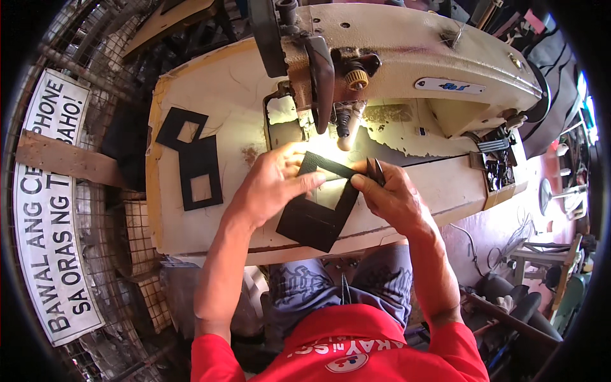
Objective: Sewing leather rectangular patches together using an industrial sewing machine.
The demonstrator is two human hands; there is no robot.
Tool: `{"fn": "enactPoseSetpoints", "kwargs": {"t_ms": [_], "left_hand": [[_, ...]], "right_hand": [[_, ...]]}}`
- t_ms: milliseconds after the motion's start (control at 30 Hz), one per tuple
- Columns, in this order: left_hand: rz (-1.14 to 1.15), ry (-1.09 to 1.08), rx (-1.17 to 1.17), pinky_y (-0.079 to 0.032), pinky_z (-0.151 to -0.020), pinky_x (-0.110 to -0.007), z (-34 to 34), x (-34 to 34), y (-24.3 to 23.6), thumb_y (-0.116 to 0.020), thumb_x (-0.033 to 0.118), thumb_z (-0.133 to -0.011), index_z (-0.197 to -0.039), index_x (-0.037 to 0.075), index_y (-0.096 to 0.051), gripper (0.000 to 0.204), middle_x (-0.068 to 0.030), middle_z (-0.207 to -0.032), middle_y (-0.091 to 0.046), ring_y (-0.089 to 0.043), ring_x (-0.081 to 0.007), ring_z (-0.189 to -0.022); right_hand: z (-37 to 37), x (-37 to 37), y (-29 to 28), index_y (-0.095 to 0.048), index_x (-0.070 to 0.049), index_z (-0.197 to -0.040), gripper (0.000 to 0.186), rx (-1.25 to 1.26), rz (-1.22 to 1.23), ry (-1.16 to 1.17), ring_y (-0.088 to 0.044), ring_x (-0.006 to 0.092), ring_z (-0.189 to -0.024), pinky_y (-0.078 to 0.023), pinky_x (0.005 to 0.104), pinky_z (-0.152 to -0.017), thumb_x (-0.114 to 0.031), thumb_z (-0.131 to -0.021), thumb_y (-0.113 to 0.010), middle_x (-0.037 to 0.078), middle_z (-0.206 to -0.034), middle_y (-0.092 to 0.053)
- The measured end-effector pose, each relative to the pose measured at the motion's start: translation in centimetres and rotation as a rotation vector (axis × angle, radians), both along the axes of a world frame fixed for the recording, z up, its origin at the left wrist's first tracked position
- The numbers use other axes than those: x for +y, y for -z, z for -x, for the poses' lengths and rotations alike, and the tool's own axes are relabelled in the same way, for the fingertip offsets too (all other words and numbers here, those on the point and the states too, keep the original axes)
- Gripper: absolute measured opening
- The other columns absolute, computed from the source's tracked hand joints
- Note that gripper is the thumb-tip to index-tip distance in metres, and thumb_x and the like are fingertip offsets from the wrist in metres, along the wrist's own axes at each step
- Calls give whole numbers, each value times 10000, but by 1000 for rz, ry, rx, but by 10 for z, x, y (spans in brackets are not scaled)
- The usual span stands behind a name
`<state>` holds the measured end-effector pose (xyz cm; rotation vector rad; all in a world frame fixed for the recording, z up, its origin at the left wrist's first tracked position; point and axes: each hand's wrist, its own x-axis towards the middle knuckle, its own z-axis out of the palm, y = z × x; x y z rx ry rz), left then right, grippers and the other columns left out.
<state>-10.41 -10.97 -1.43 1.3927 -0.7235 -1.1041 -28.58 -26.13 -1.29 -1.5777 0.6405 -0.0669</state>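
Note:
A black leather-like piece [310,224] with a rectangular window cut in it is held over the front edge of the sewing machine table. My left hand [275,181] pinches its upper left side, thumb on top. On the opposite side my right hand [396,196] grips the piece's edge between thumb and fingers. Dark pointed blades, seemingly thread snips [375,170], stick up from that same hand; their handles are hidden. Just beyond the piece stands the sewing machine [407,48], its lamp lighting the needle area, where glare hides details.
Two similar black cut-out pieces [200,162] lie partly overlapped on the table [235,102] at the left. A small tray of metal parts [499,167] sits at the table's right end. Wire mesh with a white sign [57,210] stands at the far left.

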Motion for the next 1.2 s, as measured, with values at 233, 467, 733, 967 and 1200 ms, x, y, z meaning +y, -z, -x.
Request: {"fn": "enactPoseSetpoints", "kwargs": {"t_ms": [233, 467, 733, 967, 1200], "left_hand": [[30, -32, 78, -571, -749, -258, -7, -15, 25, -618, 118, -982, -1202, -41, -603, 271, -105, -1014, -721, -698, -130, -837], [77, -107, 135, -597, -813, -298, 2, -15, 28, -565, 75, -998, -1185, -55, -585, 228, -147, -1053, -707, -719, -179, -915], [91, -140, 163, -597, -799, -301, 4, -15, 28, -579, 55, -990, -1192, -70, -578, 238, -172, -1028, -722, -729, -201, -879], [72, -131, 135, -598, -806, -304, 2, -14, 28, -578, 64, -995, -1206, -73, -570, 252, -180, -1060, -714, -727, -204, -897], [91, -140, 146, -605, -816, -312, 4, -17, 27, -567, 73, -1008, -1205, -66, -575, 241, -161, -1064, -701, -718, -196, -915]], "right_hand": [[-13, 14, 19, -558, -20, -1236, 382, -122, 778, 221, -625, 412, -831, -526, 461, -688, -238, -941, -665, 203, -1017, -609], [-13, 35, 17, -548, -4, -1271, 375, -41, 906, 173, -627, 392, -860, -547, 485, -671, -172, -945, -629, 178, -1116, -515], [-21, 36, 30, -624, -4, -1067, 179, -118, 922, 157, -632, 364, -785, -546, 454, -633, -99, -915, -632, 164, -1079, -520], [-23, 37, 27, -634, 8, -1063, 168, -82, 845, 158, -618, 362, -846, -522, 448, -707, -93, -929, -622, 168, -1083, -531], [-27, 47, 40, -557, -4, -1323, 383, -125, 836, 352, -585, 366, -985, -504, 432, -830, -73, -948, -599, 192, -1136, -532]]}}
